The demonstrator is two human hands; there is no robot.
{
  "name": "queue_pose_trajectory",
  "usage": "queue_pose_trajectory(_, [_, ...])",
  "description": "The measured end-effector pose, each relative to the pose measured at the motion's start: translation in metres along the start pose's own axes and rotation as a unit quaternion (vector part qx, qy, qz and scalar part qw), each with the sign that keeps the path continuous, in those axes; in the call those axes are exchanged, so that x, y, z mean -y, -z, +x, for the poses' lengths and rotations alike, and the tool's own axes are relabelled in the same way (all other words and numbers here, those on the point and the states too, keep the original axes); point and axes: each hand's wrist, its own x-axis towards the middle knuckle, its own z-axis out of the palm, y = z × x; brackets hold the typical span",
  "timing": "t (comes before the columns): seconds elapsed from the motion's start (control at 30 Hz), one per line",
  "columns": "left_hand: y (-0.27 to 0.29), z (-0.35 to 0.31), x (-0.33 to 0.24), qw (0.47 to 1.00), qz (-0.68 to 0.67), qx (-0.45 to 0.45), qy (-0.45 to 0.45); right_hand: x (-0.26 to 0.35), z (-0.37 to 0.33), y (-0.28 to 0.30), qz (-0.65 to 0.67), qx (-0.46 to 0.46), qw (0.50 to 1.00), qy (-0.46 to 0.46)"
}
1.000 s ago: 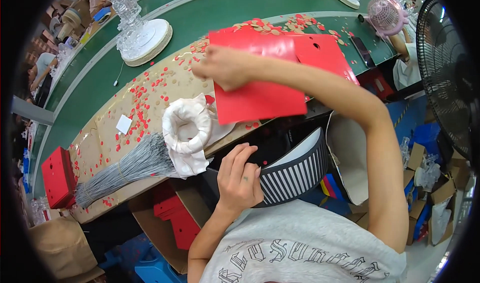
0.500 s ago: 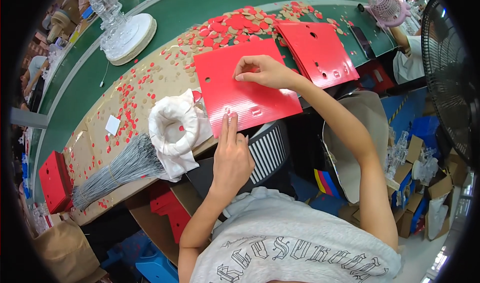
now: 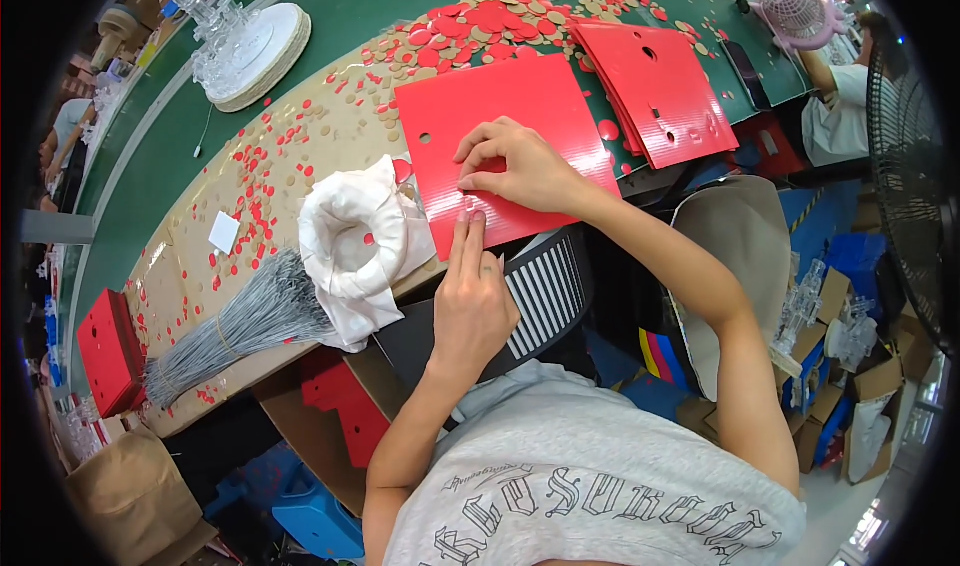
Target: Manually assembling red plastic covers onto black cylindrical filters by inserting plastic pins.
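Head view shows a long green workbench (image 3: 330, 11) with a brown cardboard mat (image 3: 330, 136) along its near edge, strewn with red and tan punched discs (image 3: 480, 21). On the mat's near edge lies a red corrugated sheet (image 3: 500, 116), beside a stack of like sheets (image 3: 660, 81) to its right. The right hand (image 3: 520, 166) rests on the sheet, fingers curled together, pinching something small. The left hand (image 3: 470, 301) lies flat, fingers straight and together, tips touching the sheet's near edge. What sits between the fingertips is too small to make out. A white cloth roll (image 3: 350, 231) and a bundle of grey wires (image 3: 240, 321) lie left.
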Motion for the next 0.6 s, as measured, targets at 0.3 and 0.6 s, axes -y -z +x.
queue_pose_trajectory(0.3, [-0.002,-0.002,0.000,1.000,-0.013,-0.009,0.004,-0.011,-0.005,-0.005,-0.095,-0.104,0.985,0.098])
queue_pose_trajectory(0.6, [-0.002,0.001,-0.001,1.000,-0.020,-0.017,0.002,-0.038,-0.011,0.014,-0.368,-0.164,0.906,0.129])
